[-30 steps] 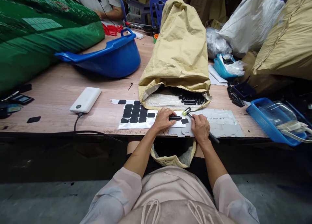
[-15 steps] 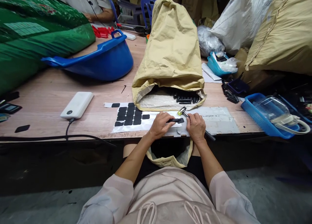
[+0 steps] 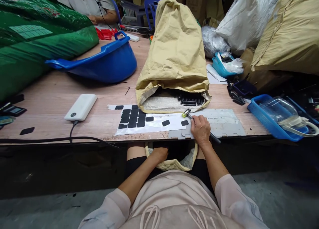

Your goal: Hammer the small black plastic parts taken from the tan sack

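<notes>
My right hand [image 3: 200,128] is closed around a small hammer [image 3: 187,114] with a yellow-tipped head, resting over the grey board [image 3: 221,122] at the table's front edge. My left hand [image 3: 161,154] reaches into the mouth of a tan sack [image 3: 174,165] on my lap; its fingers are hidden in the dark opening. On a white sheet [image 3: 152,126] lie several black rounded pads [image 3: 133,117] in a block, with one loose black pad [image 3: 165,123] and another black pad [image 3: 184,123] near the hammer.
Behind the sheet lies a large tan sack [image 3: 179,56], its mouth showing black parts [image 3: 190,99]. To the left are a white power bank [image 3: 81,107], a blue basin [image 3: 104,63] and a green bag [image 3: 50,39]. A blue basket [image 3: 264,119] stands right. Another person [image 3: 87,5] sits opposite.
My left hand has moved down from the sheet into the lap sack, and the slim black part it held is out of sight. My right hand stays put with the hammer.
</notes>
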A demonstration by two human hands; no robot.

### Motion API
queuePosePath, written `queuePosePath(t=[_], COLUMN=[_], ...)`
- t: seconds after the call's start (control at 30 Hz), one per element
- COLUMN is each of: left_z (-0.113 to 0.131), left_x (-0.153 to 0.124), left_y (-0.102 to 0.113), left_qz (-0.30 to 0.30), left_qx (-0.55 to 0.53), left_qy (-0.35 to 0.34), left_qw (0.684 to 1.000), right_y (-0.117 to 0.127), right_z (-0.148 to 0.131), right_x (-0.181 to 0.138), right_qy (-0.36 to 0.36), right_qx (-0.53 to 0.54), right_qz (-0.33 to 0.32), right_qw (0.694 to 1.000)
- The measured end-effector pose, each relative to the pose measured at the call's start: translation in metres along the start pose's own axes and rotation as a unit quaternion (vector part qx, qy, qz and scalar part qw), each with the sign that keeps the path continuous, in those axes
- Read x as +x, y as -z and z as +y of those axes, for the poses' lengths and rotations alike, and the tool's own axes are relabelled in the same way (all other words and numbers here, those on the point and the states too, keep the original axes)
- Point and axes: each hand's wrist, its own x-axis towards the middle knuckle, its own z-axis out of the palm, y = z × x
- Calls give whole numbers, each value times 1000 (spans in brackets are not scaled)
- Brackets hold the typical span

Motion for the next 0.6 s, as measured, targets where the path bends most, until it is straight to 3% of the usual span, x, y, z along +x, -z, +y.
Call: queuePosePath(t=[0.07,0.17,0.23,0.3,0.37,0.43,0.47,0.53,0.6], left_z=[7,27,40,51,59,64,66,68,69], left_x=[-9,-23,-24,-12,16,53,73,108,133], left_y=[13,48,80,114,145,167,175,184,186], left_qz=[-51,-91,-94,-49,78,244,300,338,327], left_qx=[16,-36,-120,-196,-218,-199,-178,-139,-108], left_qy=[-35,-182,-295,-350,-327,-242,-196,-132,-118], left_qw=[998,978,943,915,916,918,916,921,932], right_y=[0,0,0,0,0,0,0,-1,-2], right_z=[0,0,0,-1,-1,-2,-2,-2,-3], right_x=[0,0,0,0,0,0,0,0,-1], right_qy=[4,9,10,8,6,4,2,1,0], right_qx=[-5,-11,-14,-13,-9,-4,-2,0,1], right_qz=[4,6,4,1,-1,-2,-2,-2,0], right_qw=[1000,1000,1000,1000,1000,1000,1000,1000,1000])
